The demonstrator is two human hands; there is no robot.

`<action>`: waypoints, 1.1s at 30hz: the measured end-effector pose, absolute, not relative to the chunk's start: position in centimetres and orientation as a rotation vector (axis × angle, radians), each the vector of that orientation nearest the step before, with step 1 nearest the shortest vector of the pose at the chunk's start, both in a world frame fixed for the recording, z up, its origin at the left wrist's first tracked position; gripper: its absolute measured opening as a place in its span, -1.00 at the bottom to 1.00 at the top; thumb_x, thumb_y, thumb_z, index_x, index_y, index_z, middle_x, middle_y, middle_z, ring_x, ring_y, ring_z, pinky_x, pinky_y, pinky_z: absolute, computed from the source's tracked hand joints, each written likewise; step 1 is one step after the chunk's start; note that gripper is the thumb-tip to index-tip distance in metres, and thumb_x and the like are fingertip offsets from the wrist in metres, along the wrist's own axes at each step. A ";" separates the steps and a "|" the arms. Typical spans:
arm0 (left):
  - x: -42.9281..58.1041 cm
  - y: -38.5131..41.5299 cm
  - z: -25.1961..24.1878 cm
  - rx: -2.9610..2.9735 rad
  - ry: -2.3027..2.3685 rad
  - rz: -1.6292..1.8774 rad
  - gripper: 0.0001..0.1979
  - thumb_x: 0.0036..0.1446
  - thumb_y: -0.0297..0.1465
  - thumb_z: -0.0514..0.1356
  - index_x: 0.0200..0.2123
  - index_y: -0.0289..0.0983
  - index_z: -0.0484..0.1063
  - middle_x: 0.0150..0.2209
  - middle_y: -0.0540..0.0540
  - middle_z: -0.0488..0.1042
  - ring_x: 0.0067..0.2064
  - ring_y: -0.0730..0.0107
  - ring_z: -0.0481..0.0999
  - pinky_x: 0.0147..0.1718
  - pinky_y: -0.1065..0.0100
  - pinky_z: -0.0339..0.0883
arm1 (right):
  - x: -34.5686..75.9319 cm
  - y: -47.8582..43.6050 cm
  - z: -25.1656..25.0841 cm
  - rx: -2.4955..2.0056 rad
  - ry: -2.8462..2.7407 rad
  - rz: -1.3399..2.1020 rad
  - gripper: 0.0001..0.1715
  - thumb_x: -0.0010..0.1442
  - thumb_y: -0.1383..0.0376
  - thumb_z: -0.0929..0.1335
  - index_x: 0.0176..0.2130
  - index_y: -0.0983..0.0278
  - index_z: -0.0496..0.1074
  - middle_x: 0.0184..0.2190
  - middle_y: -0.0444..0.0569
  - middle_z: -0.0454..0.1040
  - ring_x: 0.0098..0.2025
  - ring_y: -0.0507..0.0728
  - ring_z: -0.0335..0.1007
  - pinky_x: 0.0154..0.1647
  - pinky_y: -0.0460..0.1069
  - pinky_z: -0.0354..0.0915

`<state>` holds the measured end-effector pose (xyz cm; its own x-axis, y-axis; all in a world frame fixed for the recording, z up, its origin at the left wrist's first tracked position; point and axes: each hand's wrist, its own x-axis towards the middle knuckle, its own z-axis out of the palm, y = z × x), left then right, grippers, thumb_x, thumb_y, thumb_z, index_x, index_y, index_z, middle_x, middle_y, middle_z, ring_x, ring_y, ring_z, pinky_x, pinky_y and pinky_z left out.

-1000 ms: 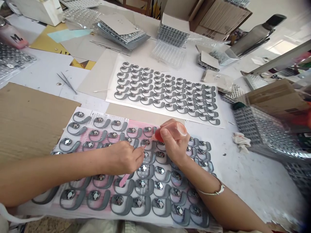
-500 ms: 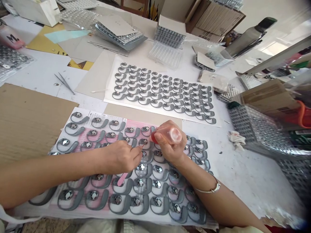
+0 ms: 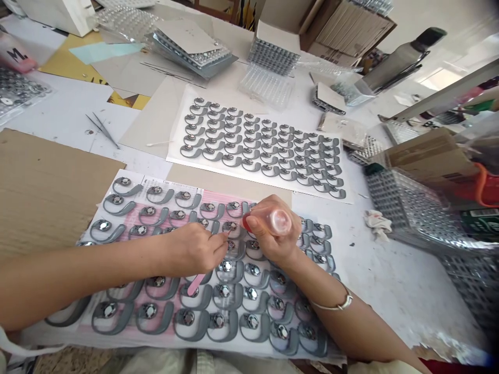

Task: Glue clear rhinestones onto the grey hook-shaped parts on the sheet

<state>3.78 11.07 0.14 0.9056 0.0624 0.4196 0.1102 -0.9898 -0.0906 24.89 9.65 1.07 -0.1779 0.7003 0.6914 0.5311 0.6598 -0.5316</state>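
Nearest you, the front row of the near sheet (image 3: 117, 340) has seven grey pieces in plain view, plus one more at its left end partly covered by your left forearm; the full count cannot be told, since your arms cover some. Further up that sheet, your left hand (image 3: 200, 249) has its thumb and fingers pressed together, pinching one pink stick (image 3: 195, 284) that slants from its flat near end away to the right. Just beyond and right of those fingertips lies one piece (image 3: 231, 226), its dial toward the left, its strap curling rightward and partly hidden, its long axis roughly across you. The stick's tip is at that dial; whether they touch, you cannot tell from here. Your right hand (image 3: 280, 246) has its fingers wrapped round one bottle (image 3: 278, 221), the red cap (image 3: 246, 223) pointing left, just beside the same piece, so both hands are close to it, from opposite sides. One bracelet (image 3: 338, 307) circles your right wrist. Past your hands, one crumpled tissue (image 3: 378, 225) lies to the right on the desk (image 3: 390, 291), one swab (image 3: 159, 143) and one pair of tweezers (image 3: 103, 132) to the left. Beyond, the far sheet (image 3: 175, 150) bears about nine columns of pieces, overlapping too closely to total. One flask (image 3: 405, 57) stands far right.
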 end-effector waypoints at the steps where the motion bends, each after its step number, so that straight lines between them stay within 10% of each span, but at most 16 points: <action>1: 3.8 11.1 0.1 -2.954 -0.135 -0.651 -0.81 0.11 -0.65 0.08 -0.28 -0.46 0.48 -0.22 -0.29 0.58 -0.58 0.39 0.48 -0.70 0.34 0.41 | 24.9 9.6 1.1 -0.973 -1.848 0.203 -0.92 0.14 0.40 0.39 -0.36 0.25 0.38 -0.51 -0.08 0.43 -0.47 0.06 0.33 -0.48 0.00 0.29; 33: 3.3 13.8 -0.1 -3.569 -0.470 -0.783 -0.81 0.20 -0.49 0.11 -0.21 -0.29 0.52 -0.24 -0.14 0.61 -0.22 0.34 0.61 -0.25 0.45 0.47 | 24.4 9.0 1.1 -0.956 -1.796 0.333 -0.91 0.15 0.43 0.37 -0.37 0.27 0.38 -0.52 -0.09 0.41 -0.46 0.05 0.29 -0.46 -0.01 0.27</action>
